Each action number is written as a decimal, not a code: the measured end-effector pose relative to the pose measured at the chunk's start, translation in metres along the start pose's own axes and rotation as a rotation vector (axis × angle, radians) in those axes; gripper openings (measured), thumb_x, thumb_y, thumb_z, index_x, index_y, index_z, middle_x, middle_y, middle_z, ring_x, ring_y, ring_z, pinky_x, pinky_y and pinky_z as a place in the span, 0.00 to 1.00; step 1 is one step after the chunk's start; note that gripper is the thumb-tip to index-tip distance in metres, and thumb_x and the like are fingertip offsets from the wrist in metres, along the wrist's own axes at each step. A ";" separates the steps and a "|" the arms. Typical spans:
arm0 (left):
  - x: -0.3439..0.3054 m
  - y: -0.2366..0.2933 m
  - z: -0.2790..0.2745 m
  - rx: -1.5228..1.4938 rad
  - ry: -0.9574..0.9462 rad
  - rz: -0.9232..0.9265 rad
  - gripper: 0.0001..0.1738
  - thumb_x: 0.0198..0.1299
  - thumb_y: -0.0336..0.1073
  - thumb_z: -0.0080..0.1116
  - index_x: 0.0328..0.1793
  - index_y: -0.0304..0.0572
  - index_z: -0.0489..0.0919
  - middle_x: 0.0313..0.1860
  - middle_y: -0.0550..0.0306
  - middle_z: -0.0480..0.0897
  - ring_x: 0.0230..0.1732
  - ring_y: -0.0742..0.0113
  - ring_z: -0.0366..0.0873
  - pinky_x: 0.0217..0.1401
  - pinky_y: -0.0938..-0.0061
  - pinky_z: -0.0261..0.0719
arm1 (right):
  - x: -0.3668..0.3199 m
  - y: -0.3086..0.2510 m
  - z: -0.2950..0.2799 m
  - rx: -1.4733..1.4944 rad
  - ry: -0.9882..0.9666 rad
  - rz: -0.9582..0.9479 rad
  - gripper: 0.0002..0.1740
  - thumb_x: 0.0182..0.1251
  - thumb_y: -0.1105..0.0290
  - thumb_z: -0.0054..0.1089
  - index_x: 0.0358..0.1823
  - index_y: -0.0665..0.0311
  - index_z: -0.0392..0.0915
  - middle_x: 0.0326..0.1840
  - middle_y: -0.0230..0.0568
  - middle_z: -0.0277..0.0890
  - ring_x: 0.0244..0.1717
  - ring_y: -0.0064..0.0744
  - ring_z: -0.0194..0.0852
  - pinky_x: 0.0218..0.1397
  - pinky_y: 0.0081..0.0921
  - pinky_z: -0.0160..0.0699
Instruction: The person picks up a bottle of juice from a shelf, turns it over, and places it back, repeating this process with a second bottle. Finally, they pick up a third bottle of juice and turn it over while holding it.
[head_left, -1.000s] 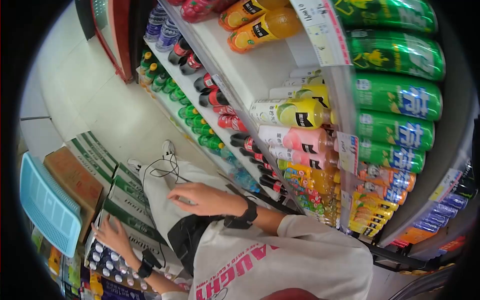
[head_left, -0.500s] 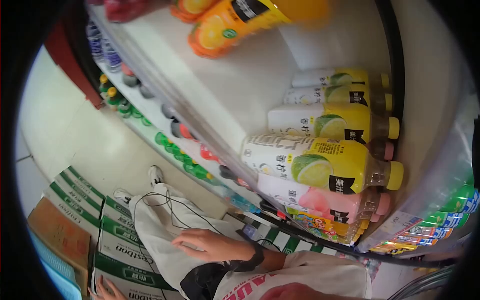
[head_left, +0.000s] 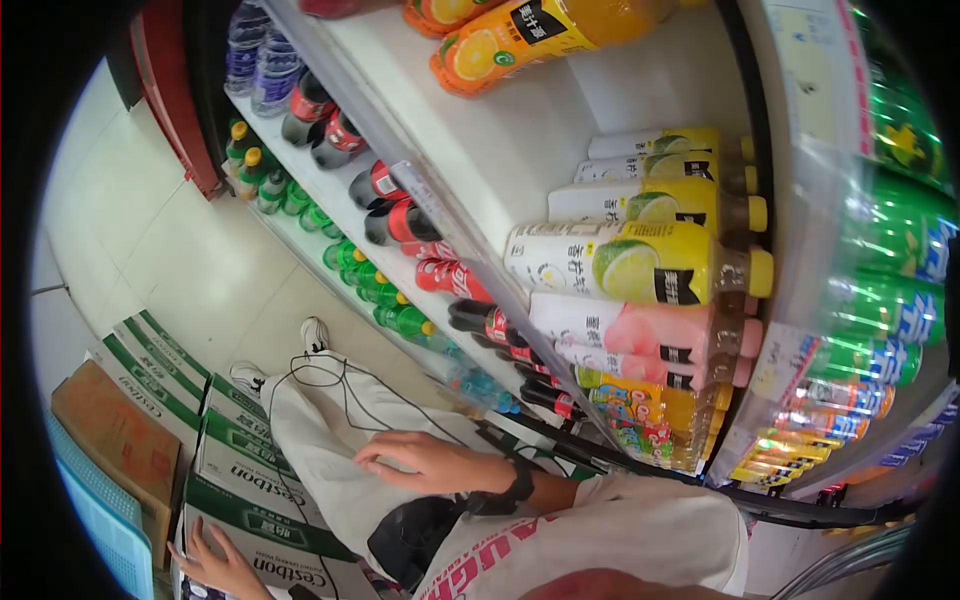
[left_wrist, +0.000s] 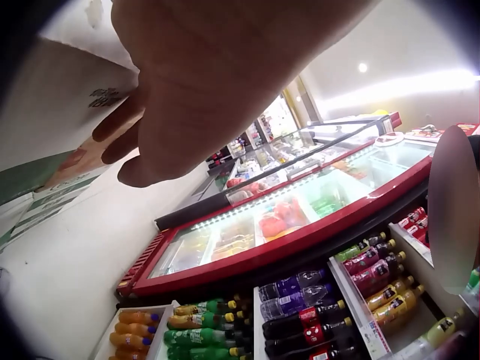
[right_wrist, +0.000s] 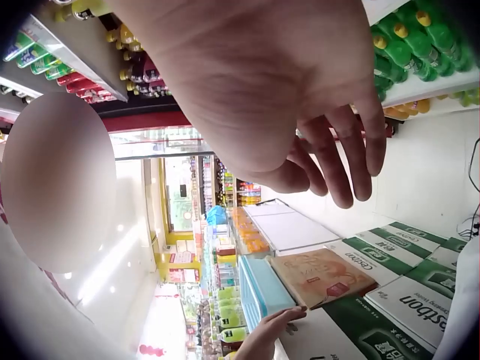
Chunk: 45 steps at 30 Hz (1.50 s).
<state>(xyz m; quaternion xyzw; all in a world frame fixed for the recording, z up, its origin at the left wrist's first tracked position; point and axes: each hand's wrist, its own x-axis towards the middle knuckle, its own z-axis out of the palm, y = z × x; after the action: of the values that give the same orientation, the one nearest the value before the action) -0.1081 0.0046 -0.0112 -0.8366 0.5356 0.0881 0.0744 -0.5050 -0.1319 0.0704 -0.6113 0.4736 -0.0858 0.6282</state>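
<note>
In the head view my left hand (head_left: pixel 220 560) lies at the edge of a green-and-white Cestbon box (head_left: pixel 245 520), fingers spread and holding nothing. The left wrist view shows that hand (left_wrist: pixel 217 82) with loosely bent fingers beside a white box (left_wrist: pixel 64 90); contact is unclear. My right hand (head_left: pixel 420 462) hovers over the white trousers, relaxed and empty. Its palm (right_wrist: pixel 262 82) and parted fingers fill the top of the right wrist view. To its right in the head view are shelf bottles, with yellow-and-white lime ones (head_left: pixel 640 262) and pink ones (head_left: pixel 630 325).
A brown carton (head_left: pixel 125 435) and a light blue basket (head_left: pixel 95 500) are at the left. Lower shelves hold cola bottles (head_left: pixel 405 220) and green bottles (head_left: pixel 350 255). Orange juice bottles (head_left: pixel 520 45) lie above; green cans (head_left: pixel 900 220) line the right. A thin black cable hangs over the trousers.
The head view has swung and moved closer to the lime bottles, then partly back. Both hands remain empty; the left appears lower in the picture than one second ago.
</note>
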 end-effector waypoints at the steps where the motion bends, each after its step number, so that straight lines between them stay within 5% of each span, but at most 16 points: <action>1: -0.002 -0.005 0.008 -0.009 0.052 0.012 0.18 0.74 0.45 0.59 0.63 0.48 0.85 0.63 0.54 0.86 0.83 0.44 0.57 0.82 0.49 0.53 | 0.002 -0.006 0.002 -0.016 -0.015 -0.010 0.13 0.78 0.72 0.58 0.60 0.66 0.77 0.50 0.45 0.82 0.53 0.44 0.83 0.58 0.37 0.79; 2: -0.002 0.001 0.002 -0.057 0.030 0.000 0.20 0.78 0.46 0.55 0.63 0.40 0.83 0.62 0.50 0.85 0.85 0.45 0.52 0.82 0.45 0.51 | 0.004 -0.012 0.004 -0.032 -0.032 -0.022 0.13 0.78 0.72 0.58 0.59 0.66 0.77 0.50 0.45 0.82 0.53 0.45 0.83 0.58 0.37 0.79; 8: -0.001 -0.001 -0.017 -0.291 0.131 0.070 0.19 0.67 0.40 0.66 0.61 0.44 0.84 0.63 0.46 0.83 0.78 0.36 0.65 0.80 0.47 0.56 | 0.009 -0.066 0.012 -0.119 -0.059 -0.139 0.12 0.77 0.71 0.58 0.56 0.66 0.78 0.50 0.48 0.82 0.53 0.50 0.83 0.57 0.40 0.79; 12: -0.008 0.002 -0.041 -0.510 0.234 0.057 0.22 0.64 0.38 0.66 0.63 0.41 0.82 0.64 0.43 0.80 0.78 0.37 0.64 0.80 0.46 0.57 | -0.002 -0.110 0.008 -0.141 -0.014 -0.312 0.13 0.75 0.71 0.58 0.56 0.67 0.80 0.50 0.49 0.83 0.52 0.50 0.84 0.58 0.38 0.80; 16: -0.023 0.019 -0.114 -0.868 0.213 -0.131 0.22 0.65 0.37 0.65 0.63 0.35 0.81 0.61 0.40 0.83 0.66 0.45 0.80 0.70 0.57 0.74 | -0.015 -0.161 -0.007 -0.131 -0.019 -0.408 0.12 0.75 0.78 0.57 0.56 0.69 0.82 0.50 0.46 0.88 0.52 0.34 0.87 0.59 0.28 0.81; 20: -0.015 0.019 -0.163 -0.972 0.339 -0.198 0.18 0.66 0.36 0.64 0.56 0.30 0.83 0.50 0.42 0.88 0.53 0.48 0.87 0.59 0.61 0.82 | -0.021 -0.200 -0.030 -0.062 -0.002 -0.517 0.12 0.76 0.76 0.59 0.56 0.69 0.82 0.49 0.44 0.89 0.51 0.33 0.87 0.59 0.28 0.80; 24: -0.025 0.013 -0.192 -1.023 0.441 -0.244 0.18 0.69 0.36 0.63 0.57 0.27 0.83 0.46 0.41 0.90 0.49 0.55 0.90 0.55 0.65 0.85 | -0.028 -0.224 -0.047 -0.112 0.017 -0.608 0.12 0.76 0.75 0.58 0.56 0.69 0.81 0.49 0.44 0.89 0.52 0.33 0.87 0.59 0.29 0.80; 25: -0.029 0.014 -0.201 -1.054 0.452 -0.277 0.18 0.67 0.37 0.63 0.54 0.27 0.84 0.46 0.38 0.89 0.51 0.47 0.89 0.57 0.62 0.84 | -0.027 -0.229 -0.049 -0.103 0.013 -0.617 0.12 0.77 0.75 0.58 0.56 0.69 0.81 0.49 0.44 0.89 0.52 0.33 0.87 0.59 0.29 0.80; 29: -0.037 0.002 -0.205 -1.104 0.517 -0.352 0.18 0.67 0.37 0.63 0.55 0.27 0.84 0.44 0.38 0.90 0.49 0.50 0.90 0.53 0.64 0.86 | -0.020 -0.247 -0.056 -0.095 -0.026 -0.654 0.12 0.77 0.75 0.57 0.56 0.70 0.81 0.49 0.45 0.89 0.52 0.34 0.88 0.59 0.29 0.80; 34: -0.038 -0.028 -0.173 -0.950 0.652 -0.536 0.17 0.64 0.40 0.66 0.42 0.28 0.87 0.36 0.39 0.89 0.41 0.48 0.90 0.46 0.61 0.84 | 0.004 -0.246 -0.057 -0.067 -0.089 -0.700 0.10 0.80 0.72 0.53 0.51 0.70 0.81 0.47 0.41 0.88 0.50 0.29 0.85 0.58 0.27 0.79; 39: -0.045 -0.033 -0.186 -0.944 0.755 -0.673 0.16 0.63 0.40 0.66 0.38 0.29 0.87 0.33 0.39 0.88 0.37 0.48 0.89 0.44 0.60 0.84 | 0.017 -0.256 -0.049 -0.002 -0.125 -0.658 0.13 0.83 0.68 0.51 0.45 0.69 0.83 0.42 0.34 0.82 0.33 0.20 0.67 0.42 0.21 0.69; 45: 0.004 -0.087 -0.191 -0.927 0.844 -0.737 0.17 0.62 0.42 0.65 0.39 0.29 0.87 0.31 0.42 0.88 0.36 0.48 0.89 0.44 0.61 0.85 | 0.057 -0.281 -0.035 -0.060 -0.032 -0.779 0.18 0.84 0.68 0.49 0.40 0.73 0.83 0.36 0.35 0.81 0.35 0.22 0.70 0.42 0.23 0.69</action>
<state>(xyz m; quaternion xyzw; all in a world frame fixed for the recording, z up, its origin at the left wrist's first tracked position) -0.0142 -0.0043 0.1765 -0.8710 0.1095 -0.0551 -0.4758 -0.3669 -0.2622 0.2879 -0.7646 0.1983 -0.2945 0.5379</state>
